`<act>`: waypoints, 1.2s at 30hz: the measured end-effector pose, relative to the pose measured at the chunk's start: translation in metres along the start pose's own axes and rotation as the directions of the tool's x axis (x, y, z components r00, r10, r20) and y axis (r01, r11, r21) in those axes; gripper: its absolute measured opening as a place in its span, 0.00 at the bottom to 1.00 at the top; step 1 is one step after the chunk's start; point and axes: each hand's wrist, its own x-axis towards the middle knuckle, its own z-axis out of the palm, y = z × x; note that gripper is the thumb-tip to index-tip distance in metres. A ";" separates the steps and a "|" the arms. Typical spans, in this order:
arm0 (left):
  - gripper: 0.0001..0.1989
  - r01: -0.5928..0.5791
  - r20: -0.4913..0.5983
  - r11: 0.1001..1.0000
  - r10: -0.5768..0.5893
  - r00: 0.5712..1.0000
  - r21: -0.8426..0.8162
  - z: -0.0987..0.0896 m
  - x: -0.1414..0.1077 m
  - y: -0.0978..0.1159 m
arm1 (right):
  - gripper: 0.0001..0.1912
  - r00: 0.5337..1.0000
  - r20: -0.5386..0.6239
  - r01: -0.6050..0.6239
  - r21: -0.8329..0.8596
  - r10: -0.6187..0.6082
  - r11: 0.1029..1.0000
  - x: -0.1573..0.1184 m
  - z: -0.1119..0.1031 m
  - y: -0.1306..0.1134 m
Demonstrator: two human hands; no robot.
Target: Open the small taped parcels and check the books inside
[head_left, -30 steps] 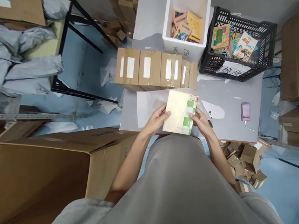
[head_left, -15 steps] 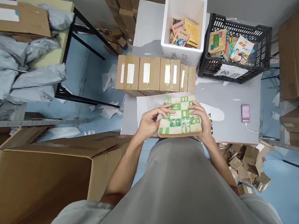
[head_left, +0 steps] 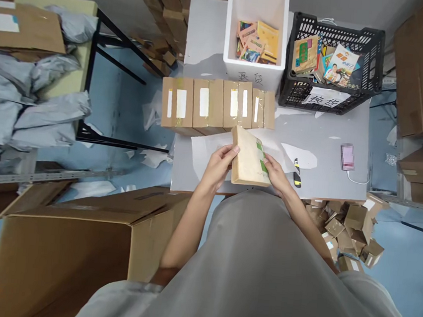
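A thick cream-and-green book (head_left: 251, 160) is being held above the near edge of the grey table (head_left: 323, 162), tilted. Its left side is being pinched between thumb and fingers of the left hand (head_left: 219, 165); its right side is being gripped by the right hand (head_left: 276, 174), thumb placement unclear. A yellow-and-black cutter (head_left: 297, 174) is being kept nearby.

on the desk (head_left: 325, 139), a tub (head_left: 254, 64) stood toward the back with booklets (head_left: 252, 47) in it; right of it was a crate (head_left: 296, 95) with books (head_left: 305, 55) inside. a row of cartons (head_left: 208, 103) stood before the tub, reaching to its left. right of the held book (head_left: 249, 162) lay a cutter (head_left: 297, 173), and farther right a phone (head_left: 347, 157). parcels (head_left: 52, 106) lay well left of the desk.
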 end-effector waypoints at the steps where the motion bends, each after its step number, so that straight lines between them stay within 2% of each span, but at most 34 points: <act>1: 0.34 0.014 -0.004 1.000 -0.014 1.000 -0.010 0.003 0.002 0.000 | 0.42 1.000 -0.005 -0.009 0.010 0.009 1.000 0.000 0.003 0.003; 5: 0.34 0.037 0.025 0.999 -0.037 0.999 -0.007 0.010 0.003 0.001 | 0.45 1.000 -0.026 0.007 0.057 -0.005 0.998 -0.004 0.005 0.003; 9: 0.37 0.102 0.064 0.995 -0.102 0.993 0.004 0.019 0.002 0.004 | 0.50 0.992 -0.091 0.105 0.130 -0.093 0.986 -0.006 -0.007 -0.005; 11: 0.38 0.141 0.078 0.990 -0.143 0.987 0.024 0.028 0.004 0.005 | 0.51 0.979 -0.153 0.157 0.169 -0.132 0.973 -0.003 -0.015 -0.007; 15: 0.38 0.160 0.102 0.986 -0.165 0.981 0.049 0.055 0.019 0.010 | 0.54 0.959 -0.258 0.176 0.215 -0.118 0.961 0.010 -0.037 -0.001; 18: 0.37 0.072 0.092 0.995 -0.078 0.993 0.072 0.081 0.034 0.014 | 0.48 0.937 -0.327 0.163 0.088 -0.126 0.983 0.020 -0.052 0.005; 20: 0.35 -0.001 0.072 0.989 -0.009 0.997 0.147 0.100 0.041 0.017 | 0.43 0.923 -0.354 0.176 0.036 -0.152 0.984 0.024 -0.058 0.005; 23: 0.24 -0.175 0.058 0.929 0.165 0.985 0.326 0.130 0.042 0.017 | 0.39 0.951 -0.262 0.210 0.154 -0.165 0.966 0.030 -0.060 0.000; 25: 0.18 -0.297 0.133 0.860 0.266 0.955 0.414 0.150 0.038 0.015 | 0.36 0.951 -0.233 0.254 0.211 -0.204 0.944 0.035 -0.063 -0.005; 26: 0.17 -0.333 0.198 0.838 0.272 0.942 0.433 0.158 0.037 0.014 | 0.35 0.943 -0.247 0.278 0.224 -0.222 0.934 0.037 -0.067 -0.008; 28: 0.16 -0.348 0.335 0.828 0.208 0.919 0.439 0.172 0.039 0.013 | 0.33 0.931 -0.296 0.292 0.263 -0.212 0.919 0.042 -0.080 -0.011; 30: 0.12 -0.315 0.393 0.845 0.139 0.909 0.431 0.179 0.050 0.014 | 0.32 0.936 -0.319 0.258 0.339 -0.148 0.905 0.046 -0.097 -0.015; 32: 0.15 -0.276 0.321 0.864 0.143 0.936 0.421 0.181 0.069 0.016 | 0.31 0.949 -0.302 0.217 0.423 -0.089 0.880 0.047 -0.115 -0.020; 34: 0.25 -0.207 0.155 0.905 0.160 0.975 0.372 0.180 0.090 0.017 | 0.31 0.962 -0.265 0.194 0.493 -0.066 0.848 0.049 -0.130 -0.028; 36: 0.34 -0.068 0.068 0.969 0.053 0.996 0.239 0.178 0.105 0.016 | 0.32 0.973 -0.217 0.186 0.529 -0.080 0.828 0.053 -0.143 -0.040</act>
